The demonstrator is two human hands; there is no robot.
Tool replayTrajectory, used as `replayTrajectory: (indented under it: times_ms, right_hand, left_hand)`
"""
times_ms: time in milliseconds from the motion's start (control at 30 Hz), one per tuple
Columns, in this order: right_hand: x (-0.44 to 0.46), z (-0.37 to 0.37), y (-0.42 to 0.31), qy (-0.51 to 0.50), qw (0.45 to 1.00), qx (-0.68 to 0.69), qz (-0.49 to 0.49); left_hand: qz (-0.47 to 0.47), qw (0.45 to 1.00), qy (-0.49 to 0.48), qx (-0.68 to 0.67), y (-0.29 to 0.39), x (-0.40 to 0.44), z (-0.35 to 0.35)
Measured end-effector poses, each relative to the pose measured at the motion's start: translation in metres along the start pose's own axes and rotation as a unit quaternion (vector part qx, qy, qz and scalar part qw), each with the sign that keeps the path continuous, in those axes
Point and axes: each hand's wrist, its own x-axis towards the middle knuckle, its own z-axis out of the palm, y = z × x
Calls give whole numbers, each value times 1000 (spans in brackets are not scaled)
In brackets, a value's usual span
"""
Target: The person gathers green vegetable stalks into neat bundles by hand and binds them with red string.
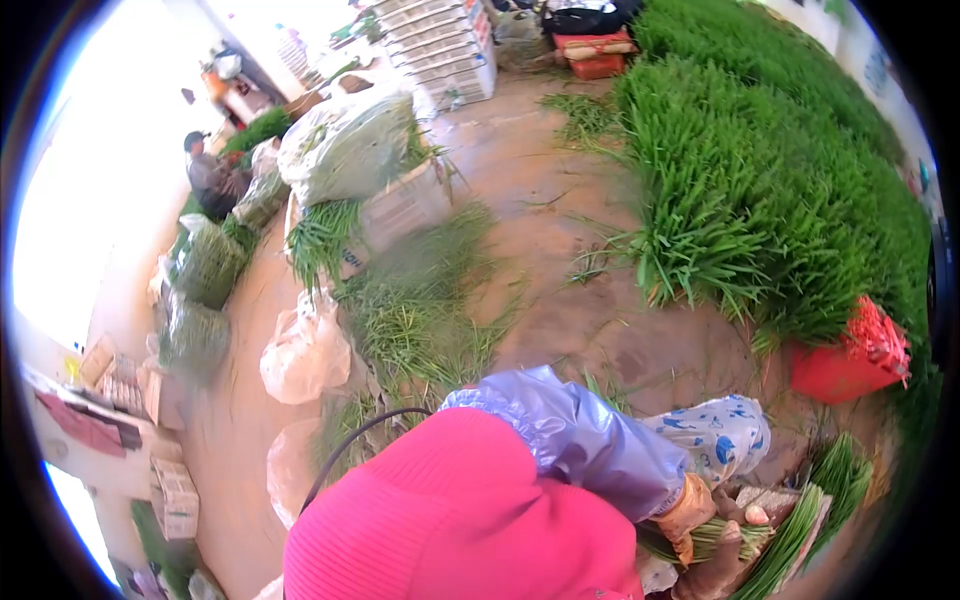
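At the lower right, my left hand (688, 512), in an orange glove below a shiny purple sleeve, is closed on a bunch of green stalks (712, 536) that look like garlic chives. Brownish fingers of my right hand (722, 565) are wrapped round the same bunch from below, partly cut off by my pink sleeve and the frame's edge. Just right of my hands lie more chive bunches (790, 550), their stalks side by side. A white plastic bag with blue print (722, 430) covers something beyond my left hand.
A large mass of upright chives (720, 180) fills the right side. A red container (845, 365) stands in front of it. Loose chives (420, 320) litter the floor near a pale plastic bag (305, 350). White crates (440, 60) are stacked behind; a person (210, 178) sits at the far left.
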Motion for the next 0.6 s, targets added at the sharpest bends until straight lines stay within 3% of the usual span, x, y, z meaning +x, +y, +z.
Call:
replayTrajectory:
  times_ms: [33, 133, 200, 267, 300, 533, 567, 600]
  right_hand:
    - [10, 5, -8, -7, 1000, -17, -13]
    - [34, 13, -36, -11, 996, -70, -55]
    - [48, 16, -60, -9, 990, -106, -95]
    - [61, 16, -89, 3, 980, -139, -142]
    - [68, 14, -103, 12, 974, -155, -163]
    - [86, -19, -214, 90, 930, -237, -266]
    - [82, -25, -228, 101, 929, -238, -263]
    - [73, -31, -241, 113, 933, -239, -246]
  left_hand:
    - [18, 997, 47, -59, 1, -5, -7]
    - [10, 988, 136, -75, 2, -24, -39]
    - [-12, 970, 236, 59, -15, -28, -54]
    - [-200, 968, 129, 82, -7, -40, -87]
    - [-223, 965, 110, 79, -7, -44, -101]
    - [-178, 962, 164, 129, -12, -67, -123]
    - [-151, 968, 156, 126, -17, -77, -138]
    - [-56, 967, 209, 133, -35, -74, -139]
